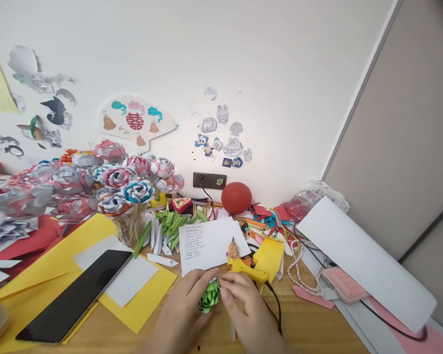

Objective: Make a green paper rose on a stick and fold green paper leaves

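Wooden surface [310, 329], cluttered. Largest items: long white paper sheet [365, 263] lying at right, yellow paper sheets [59, 258] at left with a black-screened tablet [74, 295] lying on them. Behind those, a bunch of folded paper roses in red, grey and blue [96, 184], stems in a clear glass jar [131, 228]. Mid-surface: white handwritten note sheet [206, 243], red round ball [236, 197] against the wall behind it, yellow glue gun [249, 270] just right of the note, its black cable running toward the near edge. Pink flat case [343, 285] and a white bead string [299, 268] further right. Both hands at bottom centre, close together. Left hand [184, 309] cups a small green folded paper flower [209, 296] from the left, fingers curled around it. Right hand [243, 305] fingers pressed together, pinching the flower's right edge; thumb and forefinger touching the paper. Flower sits between the two hands, just in front of the note sheet, near the glue gun. Cannot tell whether it rests on the surface or is lifted.
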Available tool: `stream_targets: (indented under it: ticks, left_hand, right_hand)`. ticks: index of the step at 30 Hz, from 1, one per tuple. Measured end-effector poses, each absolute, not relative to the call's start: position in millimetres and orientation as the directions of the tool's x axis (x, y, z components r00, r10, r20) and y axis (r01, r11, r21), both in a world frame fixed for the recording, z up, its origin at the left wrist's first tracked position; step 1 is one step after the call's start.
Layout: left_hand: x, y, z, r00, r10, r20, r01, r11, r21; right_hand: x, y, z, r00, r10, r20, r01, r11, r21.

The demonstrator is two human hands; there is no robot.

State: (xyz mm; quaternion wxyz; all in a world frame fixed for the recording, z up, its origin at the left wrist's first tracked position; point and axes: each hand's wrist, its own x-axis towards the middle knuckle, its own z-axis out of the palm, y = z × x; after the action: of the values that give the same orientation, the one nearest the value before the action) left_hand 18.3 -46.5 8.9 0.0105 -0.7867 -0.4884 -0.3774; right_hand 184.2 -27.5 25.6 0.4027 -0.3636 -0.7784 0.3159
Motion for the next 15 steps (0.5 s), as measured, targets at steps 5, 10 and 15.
stream_targets:
  ticks: [5,10,15]
  left_hand:
    - [18.5,-49.4,13.2,0.233,0.754,0.614,0.758,-0.537,0.371]
    - [21.2,-50.0,16.4,0.242,0.74,0.628,0.719,-0.571,0.396]
    - [22.6,-50.3,16.4,0.208,0.769,0.605,0.69,-0.553,0.466]
  right_hand:
    - [182.5,-35.8,25.4,-0.44,0.695,0.569,0.376,0.718,-0.586]
    - [187.2,-32.7,29.6,-0.489,0.613,0.621,0.394,0.79,-0.47]
    - [188.3,-30.8,31.5,-0.338,0.749,0.57,0.259,0.657,-0.708]
